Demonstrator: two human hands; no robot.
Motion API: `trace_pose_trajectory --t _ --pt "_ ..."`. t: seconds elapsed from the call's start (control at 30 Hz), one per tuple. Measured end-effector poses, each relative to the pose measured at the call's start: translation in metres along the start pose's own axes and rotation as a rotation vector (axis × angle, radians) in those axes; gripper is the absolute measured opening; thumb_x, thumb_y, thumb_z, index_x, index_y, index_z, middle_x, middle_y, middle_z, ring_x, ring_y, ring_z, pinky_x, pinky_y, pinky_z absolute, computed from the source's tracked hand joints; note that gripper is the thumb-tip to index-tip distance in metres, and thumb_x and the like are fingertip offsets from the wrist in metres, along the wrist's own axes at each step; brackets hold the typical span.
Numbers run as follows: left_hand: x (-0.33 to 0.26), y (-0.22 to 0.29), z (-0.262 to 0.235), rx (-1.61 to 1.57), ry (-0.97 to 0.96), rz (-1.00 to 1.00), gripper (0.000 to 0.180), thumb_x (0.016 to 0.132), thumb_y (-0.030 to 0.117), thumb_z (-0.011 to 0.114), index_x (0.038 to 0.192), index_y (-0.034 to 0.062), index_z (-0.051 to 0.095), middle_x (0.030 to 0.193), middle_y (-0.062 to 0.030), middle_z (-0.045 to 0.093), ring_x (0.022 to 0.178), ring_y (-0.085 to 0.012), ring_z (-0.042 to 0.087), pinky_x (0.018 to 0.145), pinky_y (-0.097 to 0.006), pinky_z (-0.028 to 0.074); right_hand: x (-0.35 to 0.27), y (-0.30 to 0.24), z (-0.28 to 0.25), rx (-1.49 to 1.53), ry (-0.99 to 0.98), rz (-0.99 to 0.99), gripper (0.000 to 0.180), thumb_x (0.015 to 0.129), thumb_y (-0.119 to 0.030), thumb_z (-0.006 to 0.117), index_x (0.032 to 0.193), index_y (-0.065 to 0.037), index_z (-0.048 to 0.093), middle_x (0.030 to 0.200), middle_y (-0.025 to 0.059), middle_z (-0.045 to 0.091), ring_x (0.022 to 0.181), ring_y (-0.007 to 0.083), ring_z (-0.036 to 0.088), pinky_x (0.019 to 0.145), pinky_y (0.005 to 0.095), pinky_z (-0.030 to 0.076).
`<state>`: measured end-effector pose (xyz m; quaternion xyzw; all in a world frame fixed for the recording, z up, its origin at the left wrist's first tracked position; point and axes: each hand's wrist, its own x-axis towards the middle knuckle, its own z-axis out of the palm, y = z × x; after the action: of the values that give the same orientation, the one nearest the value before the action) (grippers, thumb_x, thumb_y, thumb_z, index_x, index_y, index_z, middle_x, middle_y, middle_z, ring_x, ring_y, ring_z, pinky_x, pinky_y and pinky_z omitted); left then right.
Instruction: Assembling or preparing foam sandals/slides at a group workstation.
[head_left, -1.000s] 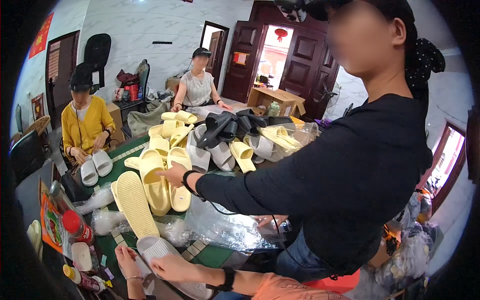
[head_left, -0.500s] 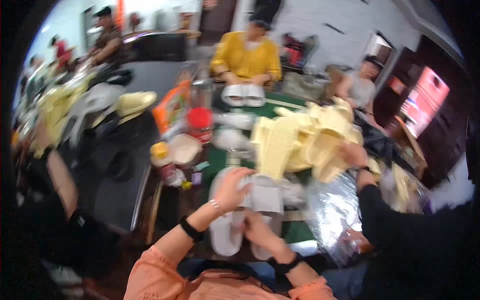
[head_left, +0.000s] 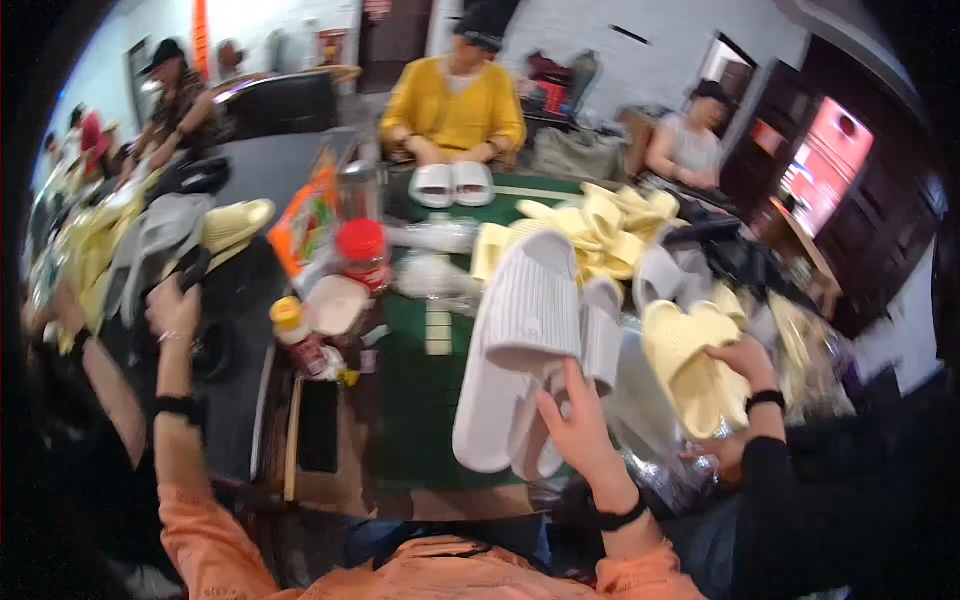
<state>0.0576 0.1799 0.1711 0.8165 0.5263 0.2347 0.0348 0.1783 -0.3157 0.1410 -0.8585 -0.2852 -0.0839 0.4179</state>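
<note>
My right hand [head_left: 582,425] is closed on a pair of white slippers [head_left: 535,310], raised over the table's right half. The front one has a ribbed strap and covers part of the other, and more white slipper shows behind. My left hand [head_left: 174,312] is stretched out over the dark table at left, fingers curled at a black object [head_left: 190,265] whose kind I cannot make out. Grey slippers [head_left: 170,225] and a pale yellow slipper [head_left: 235,225] lie just beyond it. At right, a co-worker's hand [head_left: 745,365] holds yellow slippers [head_left: 695,365].
A heap of yellow slippers [head_left: 600,230] lies on the green tabletop [head_left: 410,400]. Left of it are a red-lidded jar [head_left: 362,255], a yellow-capped bottle [head_left: 295,330] and a dark phone-like slab [head_left: 319,425]. Across, a person in yellow [head_left: 455,110] handles white slippers [head_left: 452,185]. Another co-worker's arm [head_left: 110,390] reaches in at left.
My left hand has left the white slippers and swung out to the left table. My right hand has lifted white slippers off the tabletop. The co-worker at right has drawn yellow slippers nearer.
</note>
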Motion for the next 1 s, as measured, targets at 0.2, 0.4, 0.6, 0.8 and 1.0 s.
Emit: trace_pose_trajectory --t 0.2,0.4,0.6,0.8,1.0 --pt "0.031 -0.054 0.039 0.174 0.007 -0.358 0.059 0.072 0.04 0.057 0.126 0.0291 0.036 0.137 -0.0031 0.024 0.117 -0.039 0.031 0.093 -0.05 0.03 0.08 0.061 -0.05 -0.127 0.317 0.267 0.06 0.078 -0.025 0.055 0.124 0.005 0.033 0.089 0.0275 0.052 0.08 0.0371 0.052 0.073 0.0398 0.04" --pt "0.015 -0.042 0.031 0.244 -0.055 -0.242 0.057 0.072 0.035 0.057 0.125 0.0247 0.039 0.134 -0.0037 0.029 0.115 -0.0339 0.035 0.091 -0.051 0.031 0.149 0.162 -0.06 -0.349 0.531 0.294 0.064 0.074 -0.03 0.057 0.124 0.003 0.034 0.096 0.0295 0.053 0.09 0.0399 0.052 0.079 0.0414 0.041" --pt "-0.008 0.001 -0.002 0.223 -0.106 -0.093 0.045 0.069 0.03 0.057 0.113 0.0193 0.049 0.115 -0.009 0.047 0.105 -0.0318 0.048 0.083 -0.046 0.041 0.153 0.27 -0.081 -0.229 -0.033 0.481 0.056 0.07 -0.028 0.062 0.114 0.003 0.047 0.103 0.0224 0.056 0.097 0.0308 0.054 0.081 0.0355 0.042" --pt "0.017 -0.028 -0.009 0.195 0.028 -0.092 0.044 0.071 0.033 0.059 0.107 0.0081 0.053 0.113 -0.0114 0.045 0.11 -0.03 0.038 0.091 -0.044 0.031 0.107 0.199 -0.044 -0.055 0.054 0.238 0.041 0.077 -0.017 0.056 0.112 0.004 0.049 0.11 0.0139 0.052 0.104 0.0206 0.047 0.088 0.0278 0.035" --pt "0.137 -0.062 0.047 -0.505 0.161 -0.462 0.043 0.075 0.032 0.058 0.106 0.0035 0.05 0.111 -0.017 0.051 0.106 -0.0282 0.048 0.085 -0.039 0.042 0.004 0.048 -0.026 0.382 -0.152 0.251 0.037 0.078 -0.002 0.052 0.115 0.001 0.047 0.109 0.0094 0.051 0.098 0.0144 0.049 0.082 0.026 0.039"
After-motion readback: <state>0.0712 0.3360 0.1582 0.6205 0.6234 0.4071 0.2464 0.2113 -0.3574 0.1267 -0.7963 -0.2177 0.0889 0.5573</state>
